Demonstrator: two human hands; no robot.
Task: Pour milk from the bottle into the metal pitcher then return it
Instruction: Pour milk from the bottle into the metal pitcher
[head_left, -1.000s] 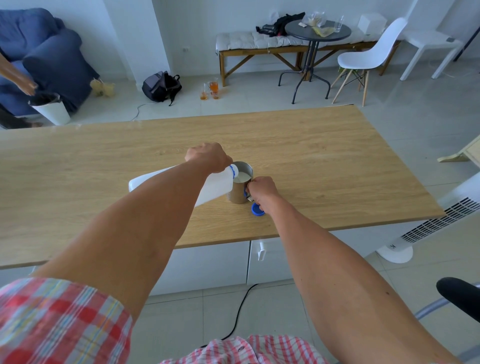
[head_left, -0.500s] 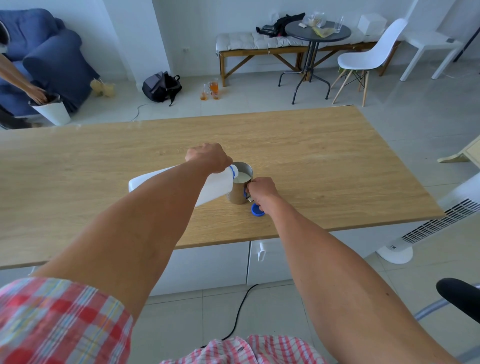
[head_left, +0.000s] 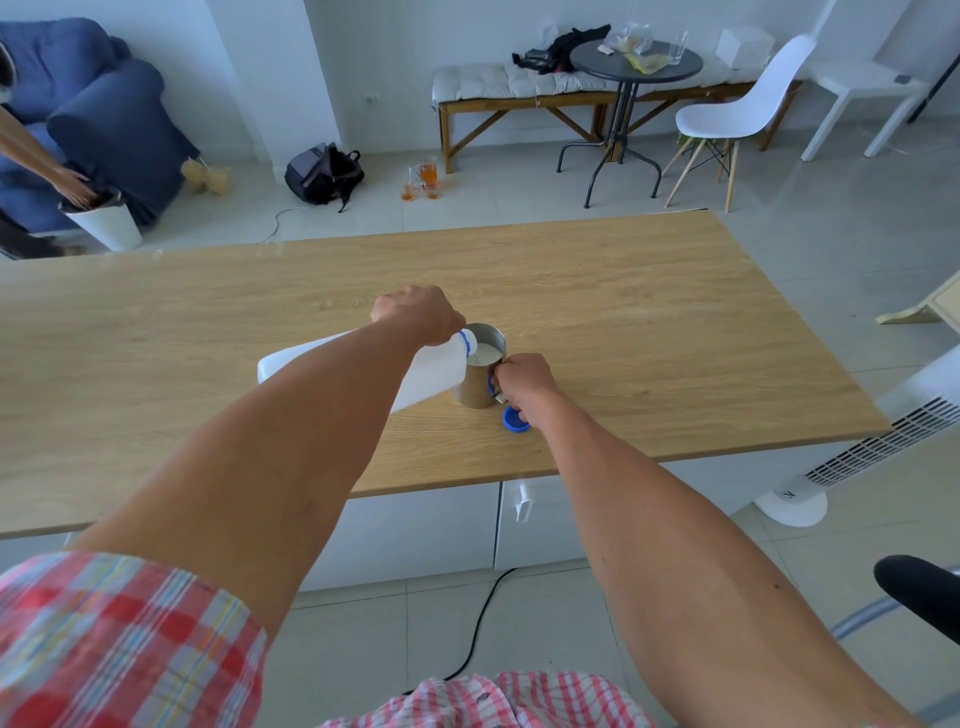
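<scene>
A white plastic milk bottle (head_left: 431, 374) with a blue neck ring lies tipped almost flat, its mouth over the rim of the metal pitcher (head_left: 478, 387). My left hand (head_left: 418, 314) grips the bottle near its neck from above. White milk shows inside the pitcher, near the top. My right hand (head_left: 522, 384) holds the pitcher's handle on its right side. The pitcher stands on the wooden table (head_left: 649, 322). The blue bottle cap (head_left: 516, 419) lies on the table just in front of my right hand. My forearm hides the middle of the bottle.
A white tower fan (head_left: 857, 452) stands by the table's right end. A black cable (head_left: 478, 623) runs on the floor below the white cabinet. Beyond the table are a backpack (head_left: 324, 174), a round table, a white chair and a bench. At far left a person's hand reaches into a white bin (head_left: 106, 221).
The bottle and both my hands have hardly moved. The person's hand at far left has gone down into the white bin.
</scene>
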